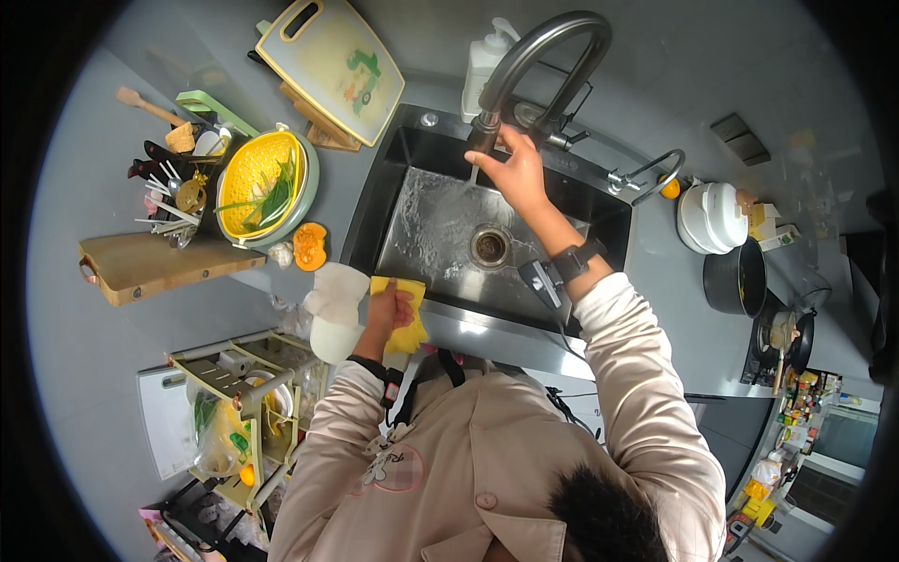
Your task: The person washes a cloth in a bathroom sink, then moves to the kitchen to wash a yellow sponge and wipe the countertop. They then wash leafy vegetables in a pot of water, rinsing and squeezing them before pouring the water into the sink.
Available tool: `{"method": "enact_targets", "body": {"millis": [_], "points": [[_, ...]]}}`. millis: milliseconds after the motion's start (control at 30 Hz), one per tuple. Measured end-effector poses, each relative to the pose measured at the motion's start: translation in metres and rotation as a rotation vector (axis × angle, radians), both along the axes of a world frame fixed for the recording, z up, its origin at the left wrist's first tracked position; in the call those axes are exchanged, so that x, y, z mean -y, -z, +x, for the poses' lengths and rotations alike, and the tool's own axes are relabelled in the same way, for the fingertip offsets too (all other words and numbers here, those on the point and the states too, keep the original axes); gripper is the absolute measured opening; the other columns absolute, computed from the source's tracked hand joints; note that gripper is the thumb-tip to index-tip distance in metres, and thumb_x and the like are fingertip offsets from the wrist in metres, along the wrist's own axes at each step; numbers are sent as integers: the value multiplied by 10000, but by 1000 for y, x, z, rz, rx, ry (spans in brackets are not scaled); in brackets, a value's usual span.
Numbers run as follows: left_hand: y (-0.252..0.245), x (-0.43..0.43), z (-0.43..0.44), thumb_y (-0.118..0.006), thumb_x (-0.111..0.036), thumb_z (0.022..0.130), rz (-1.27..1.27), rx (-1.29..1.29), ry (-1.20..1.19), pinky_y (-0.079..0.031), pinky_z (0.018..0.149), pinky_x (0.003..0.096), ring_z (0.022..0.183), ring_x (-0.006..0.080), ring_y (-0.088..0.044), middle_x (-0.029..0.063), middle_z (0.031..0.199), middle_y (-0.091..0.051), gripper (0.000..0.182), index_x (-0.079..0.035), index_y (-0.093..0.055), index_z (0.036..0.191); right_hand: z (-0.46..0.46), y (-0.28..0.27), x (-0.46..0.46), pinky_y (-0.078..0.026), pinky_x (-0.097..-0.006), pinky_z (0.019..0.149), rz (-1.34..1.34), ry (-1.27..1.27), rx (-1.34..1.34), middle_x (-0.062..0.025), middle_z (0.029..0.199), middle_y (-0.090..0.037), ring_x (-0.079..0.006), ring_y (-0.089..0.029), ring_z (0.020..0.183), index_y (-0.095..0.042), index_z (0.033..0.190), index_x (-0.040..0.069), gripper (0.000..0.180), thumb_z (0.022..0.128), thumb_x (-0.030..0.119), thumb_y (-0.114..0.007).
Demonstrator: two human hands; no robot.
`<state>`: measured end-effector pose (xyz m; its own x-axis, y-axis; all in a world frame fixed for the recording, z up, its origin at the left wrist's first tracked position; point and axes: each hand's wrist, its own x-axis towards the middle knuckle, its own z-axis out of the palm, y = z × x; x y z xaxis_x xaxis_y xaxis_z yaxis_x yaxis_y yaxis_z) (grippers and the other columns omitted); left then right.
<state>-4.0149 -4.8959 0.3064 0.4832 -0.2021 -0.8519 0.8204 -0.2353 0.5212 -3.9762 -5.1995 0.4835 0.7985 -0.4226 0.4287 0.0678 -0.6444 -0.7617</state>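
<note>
My right hand (520, 172) is up at the kitchen faucet (541, 42), its thumb and fingers around the spray head (482, 137). From that head, water runs into the metal sink (442, 232), where its bottom is wet around the drain (491, 246). My left hand (388, 312) holds a yellow cloth (406, 337) at the sink's front left corner. Beside it, a white paper-like sheet with a rounded outline (337, 309) lies over the counter edge.
Left of the sink are a yellow colander (261, 179) with green leaves, a cut pumpkin piece (310, 246), garlic (281, 254) and a wooden board (168, 267). A soap bottle (481, 70) stands behind. A dark pot (735, 277) and white lidded pot (713, 218) stand right.
</note>
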Motion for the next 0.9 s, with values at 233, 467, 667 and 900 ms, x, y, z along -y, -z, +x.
{"method": "enact_targets", "body": {"millis": [233, 467, 667, 900], "points": [[-2, 3, -1, -407, -510, 963, 14, 30, -1, -467, 395, 287, 398, 180, -534, 55, 533, -560, 529, -74, -629, 760, 0, 3, 1, -491, -324, 854, 390, -123, -8, -125, 952, -676, -225, -652, 939, -631, 1117, 49, 426, 750, 210, -776], [-3, 3, -1, -414, -503, 963, 13, 38, 1, -468, 398, 288, 393, 181, -530, 56, 525, -558, 519, -77, -630, 759, 6, -10, -6, -491, -311, 854, 361, -170, 64, -128, 984, -683, -213, -650, 957, -596, 1183, 51, 436, 792, 179, -740], [-1, 1, -2, -412, -495, 965, -25, 32, -14, -463, 390, 292, 395, 182, -533, 58, 527, -558, 521, -72, -631, 755, -5, 10, 18, -450, -274, 944, 711, -307, 133, -104, 1125, -654, -157, -606, 1062, -580, 1201, -5, 365, 899, 186, -655], [-2, 2, -2, -407, -494, 966, 13, 35, -22, -465, 390, 297, 398, 188, -537, 62, 533, -559, 526, -64, -630, 761, -38, 94, 111, -489, -270, 723, 1045, 410, -313, -32, 1068, -651, -134, -631, 843, -583, 1204, 120, 293, 925, 191, -530]]}}
